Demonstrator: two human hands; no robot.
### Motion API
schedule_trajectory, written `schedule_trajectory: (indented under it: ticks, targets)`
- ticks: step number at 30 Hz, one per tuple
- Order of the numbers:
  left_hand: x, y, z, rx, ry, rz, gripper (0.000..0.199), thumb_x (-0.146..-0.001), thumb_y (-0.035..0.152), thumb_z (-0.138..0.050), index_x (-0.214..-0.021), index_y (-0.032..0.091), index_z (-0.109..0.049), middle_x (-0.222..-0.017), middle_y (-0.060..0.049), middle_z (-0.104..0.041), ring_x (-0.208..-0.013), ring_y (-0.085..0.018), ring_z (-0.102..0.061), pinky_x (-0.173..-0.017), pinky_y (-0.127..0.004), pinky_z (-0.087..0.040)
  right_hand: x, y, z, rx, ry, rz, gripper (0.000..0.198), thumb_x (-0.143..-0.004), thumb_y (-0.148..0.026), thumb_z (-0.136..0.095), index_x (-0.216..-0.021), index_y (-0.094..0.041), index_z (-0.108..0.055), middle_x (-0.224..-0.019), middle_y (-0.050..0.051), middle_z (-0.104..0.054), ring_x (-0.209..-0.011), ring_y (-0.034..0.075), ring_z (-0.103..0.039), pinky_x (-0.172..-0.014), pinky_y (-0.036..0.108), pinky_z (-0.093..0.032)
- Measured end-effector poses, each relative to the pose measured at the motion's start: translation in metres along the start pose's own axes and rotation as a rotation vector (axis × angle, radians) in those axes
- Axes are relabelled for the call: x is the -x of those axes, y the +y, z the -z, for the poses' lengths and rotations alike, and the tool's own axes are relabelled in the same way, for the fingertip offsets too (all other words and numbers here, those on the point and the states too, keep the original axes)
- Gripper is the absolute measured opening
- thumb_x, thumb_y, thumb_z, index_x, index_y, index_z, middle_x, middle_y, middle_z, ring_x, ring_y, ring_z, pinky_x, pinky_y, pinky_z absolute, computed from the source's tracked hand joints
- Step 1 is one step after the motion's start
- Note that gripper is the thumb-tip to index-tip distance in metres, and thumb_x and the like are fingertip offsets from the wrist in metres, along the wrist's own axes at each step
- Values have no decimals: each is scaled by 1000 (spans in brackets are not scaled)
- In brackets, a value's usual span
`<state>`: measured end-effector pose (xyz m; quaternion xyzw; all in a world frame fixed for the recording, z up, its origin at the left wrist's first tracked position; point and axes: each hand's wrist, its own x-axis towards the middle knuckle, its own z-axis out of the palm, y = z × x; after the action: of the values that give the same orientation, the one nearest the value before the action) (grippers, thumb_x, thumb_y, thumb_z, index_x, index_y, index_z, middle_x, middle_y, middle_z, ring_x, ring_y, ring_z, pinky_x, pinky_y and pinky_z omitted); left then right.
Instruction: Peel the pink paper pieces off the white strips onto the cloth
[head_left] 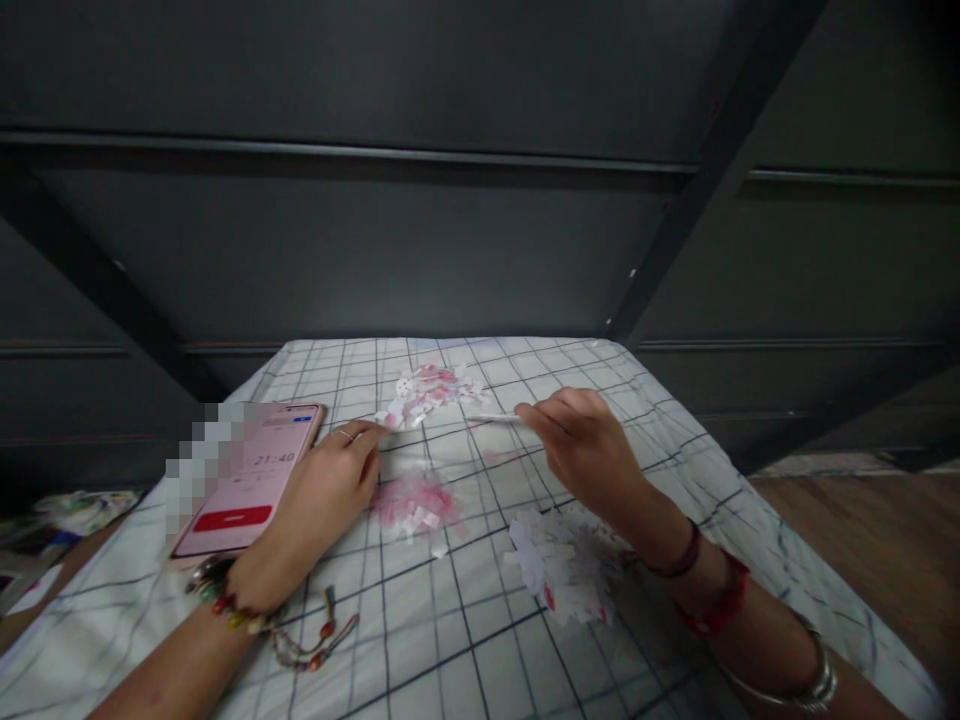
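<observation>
My right hand (581,440) is closed around a thin white stick-like thing (491,418), its free end pointing left; its exact kind is unclear. My left hand (349,465) is pinched, with a small white scrap (388,428) showing at its fingertips. Just beyond the fingers lies a heap of white and pink paper bits (439,388). Nearer me, between the hands, spreads a pink-stained patch with white bits (416,505). Below my right wrist sits a larger pile of white paper pieces (562,560), some marked red.
A pink-edged phone (247,480) showing a timer lies beside my left forearm, partly pixelated. Everything rests on a white checked cloth (465,640). A dark panelled surface (420,240) rises behind its far edge. Wooden floor (862,520) shows at right.
</observation>
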<state>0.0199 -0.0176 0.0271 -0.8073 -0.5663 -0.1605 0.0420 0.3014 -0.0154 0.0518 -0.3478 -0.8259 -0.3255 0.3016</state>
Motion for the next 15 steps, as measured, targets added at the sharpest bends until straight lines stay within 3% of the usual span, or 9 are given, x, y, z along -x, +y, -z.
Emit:
schedule_trajectory:
  ticks: [6, 9, 15]
  targets:
    - [-1, -3, 0, 8, -32, 30, 41, -87, 21, -31, -114, 12, -61, -117, -11, -63, -105, -26, -59, -96, -42, -47, -3, -4, 11, -149, 20, 78, 28, -79, 3, -41, -88, -15, -60, -70, 1, -61, -70, 15, -46, -69, 30, -37]
    - [0, -5, 0, 8, -24, 45, 40, -87, 21, -32, -114, 12, -61, -118, -11, -63, -104, -26, -59, -94, -42, -48, -2, 4, 21, -155, 70, 31, 25, -81, 0, -43, -93, -14, -61, -70, 1, -61, -69, 15, -47, -67, 29, -38]
    - [1, -5, 4, 16, -11, 40, 40, -87, 18, -31, -112, 11, -62, -116, -12, -64, -103, -27, -60, -93, -42, -48, 4, 28, 35, 84, -152, -125, 22, -84, -6, -44, -89, -12, -65, -69, 5, -64, -70, 18, -52, -65, 28, -40]
